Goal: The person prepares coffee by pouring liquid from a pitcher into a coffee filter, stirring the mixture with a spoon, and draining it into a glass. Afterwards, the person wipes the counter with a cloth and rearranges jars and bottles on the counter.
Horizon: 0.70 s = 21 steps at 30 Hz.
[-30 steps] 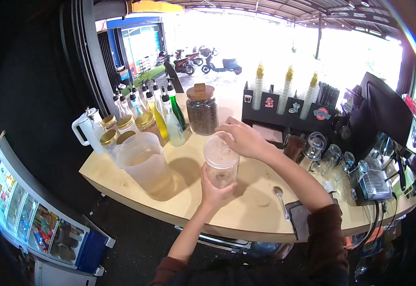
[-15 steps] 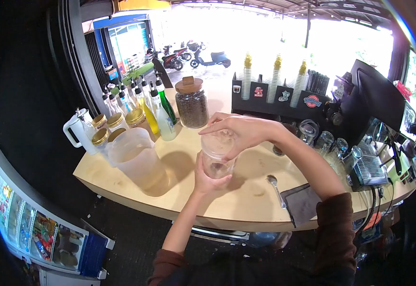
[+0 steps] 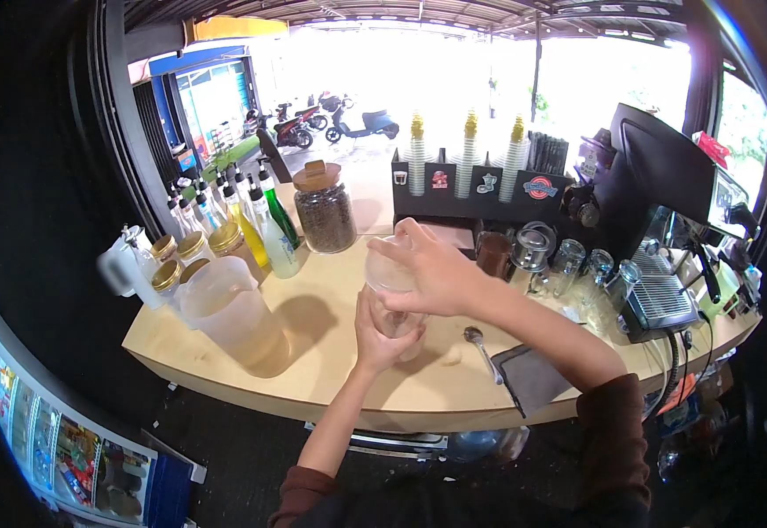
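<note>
Head view: the left hand's point(image 3: 378, 341) grip wraps the clear jar point(image 3: 393, 324) over the tabletop point(image 3: 322, 374) while the right hand point(image 3: 441, 275) clasps its lid point(image 3: 387, 274), apparently adjusting it, which calls for steady support.

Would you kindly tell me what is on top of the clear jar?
On the clear jar sits a pale lid, with the right hand over it; the part beneath that hand is hidden.

Daylight point(image 3: 445, 75) glares beneath a ribbed roof point(image 3: 436, 11); pale counter point(image 3: 317, 356), dark floor point(image 3: 243, 449).
</note>
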{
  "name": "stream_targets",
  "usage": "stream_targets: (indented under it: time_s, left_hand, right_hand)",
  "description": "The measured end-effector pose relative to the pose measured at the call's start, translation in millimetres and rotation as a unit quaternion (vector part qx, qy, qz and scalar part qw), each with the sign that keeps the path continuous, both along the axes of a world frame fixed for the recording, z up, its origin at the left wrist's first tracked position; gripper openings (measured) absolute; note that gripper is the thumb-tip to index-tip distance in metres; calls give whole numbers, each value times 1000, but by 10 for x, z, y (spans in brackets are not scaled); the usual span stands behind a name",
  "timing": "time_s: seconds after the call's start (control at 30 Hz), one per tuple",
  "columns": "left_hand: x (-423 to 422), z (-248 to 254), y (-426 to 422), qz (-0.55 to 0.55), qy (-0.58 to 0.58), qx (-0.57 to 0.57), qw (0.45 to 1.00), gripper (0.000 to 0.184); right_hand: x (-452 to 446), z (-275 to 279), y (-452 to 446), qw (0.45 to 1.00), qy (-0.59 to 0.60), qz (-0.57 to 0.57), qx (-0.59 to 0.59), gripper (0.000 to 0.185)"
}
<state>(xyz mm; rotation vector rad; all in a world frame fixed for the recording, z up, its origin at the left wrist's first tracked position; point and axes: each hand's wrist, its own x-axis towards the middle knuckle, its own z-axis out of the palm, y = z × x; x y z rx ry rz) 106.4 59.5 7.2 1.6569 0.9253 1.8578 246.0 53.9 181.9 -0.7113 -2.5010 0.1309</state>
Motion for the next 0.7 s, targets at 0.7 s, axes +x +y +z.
stream_targets:
  time_s: [0.7]
  left_hand:
    - [229,404,-78,-89,183,15,979,103]
  right_hand:
    - [836,379,-85,997,-58,41,-12,77]
